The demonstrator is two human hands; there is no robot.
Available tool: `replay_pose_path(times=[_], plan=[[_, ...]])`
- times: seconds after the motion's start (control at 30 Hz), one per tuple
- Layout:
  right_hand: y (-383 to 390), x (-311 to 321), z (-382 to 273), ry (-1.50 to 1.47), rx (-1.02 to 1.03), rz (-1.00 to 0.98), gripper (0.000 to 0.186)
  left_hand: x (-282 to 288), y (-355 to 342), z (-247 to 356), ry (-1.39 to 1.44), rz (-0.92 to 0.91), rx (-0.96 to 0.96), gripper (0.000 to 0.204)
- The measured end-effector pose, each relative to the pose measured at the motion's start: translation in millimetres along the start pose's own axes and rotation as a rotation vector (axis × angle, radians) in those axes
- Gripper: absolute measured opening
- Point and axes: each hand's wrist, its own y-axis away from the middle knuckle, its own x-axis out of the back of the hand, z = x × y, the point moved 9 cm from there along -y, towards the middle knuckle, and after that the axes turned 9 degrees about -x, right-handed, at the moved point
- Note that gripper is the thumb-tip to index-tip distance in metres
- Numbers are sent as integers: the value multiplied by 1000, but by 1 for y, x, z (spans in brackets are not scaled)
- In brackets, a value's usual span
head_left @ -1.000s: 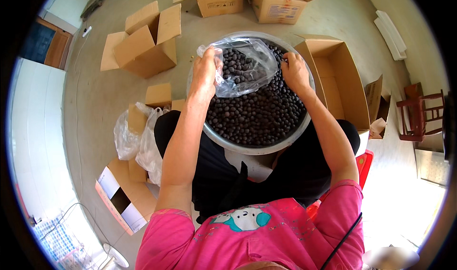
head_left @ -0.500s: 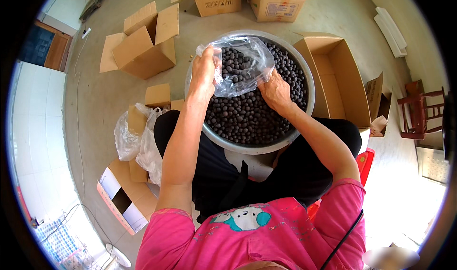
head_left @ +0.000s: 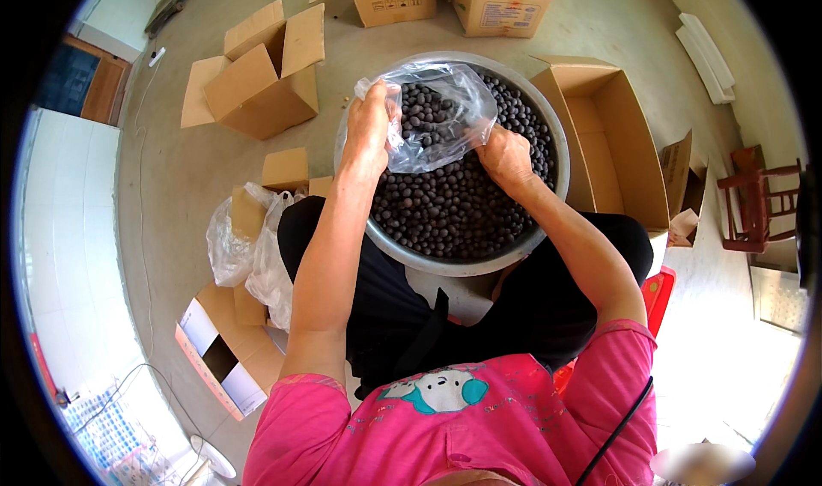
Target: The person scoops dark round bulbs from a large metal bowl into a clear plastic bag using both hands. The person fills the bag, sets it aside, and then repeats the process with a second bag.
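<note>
Plastic bag (head_left: 443,149) is held in the left hand's (head_left: 370,128) grip; the right hand (head_left: 503,156) has moved from the dark balls (head_left: 454,212) to its rim, bringing both hands together; right grip unclear.

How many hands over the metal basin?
2: left hand gripping the clear bag on its left side, right hand at the bag's right edge. Some fingers are hidden; no other hands visible there.

We see glossy plastic bag (head_left: 432,158), matt balls (head_left: 454,212), smooth metal basin (head_left: 454,268), matt cardboard boxes (head_left: 253,92), cloth shirt (head_left: 522,417), wood-look chair (head_left: 755,216).
</note>
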Motion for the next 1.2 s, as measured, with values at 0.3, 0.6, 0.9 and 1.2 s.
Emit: replay_pose_path(times=[0.3,0.6,0.9,1.2], plan=[[-14,10,10,120,-156,-33,16,3,2,0,-4,13,19,32],[-48,77,7,-291,-160,264,24,1,0,0,3,-3,4,31],[-53,32,-83,-474,29,52,25,2,-3,0,24,9,-15,28],[-59,-2,-110,-444,119,-32,21,7,-1,-6,-10,-15,10,29]])
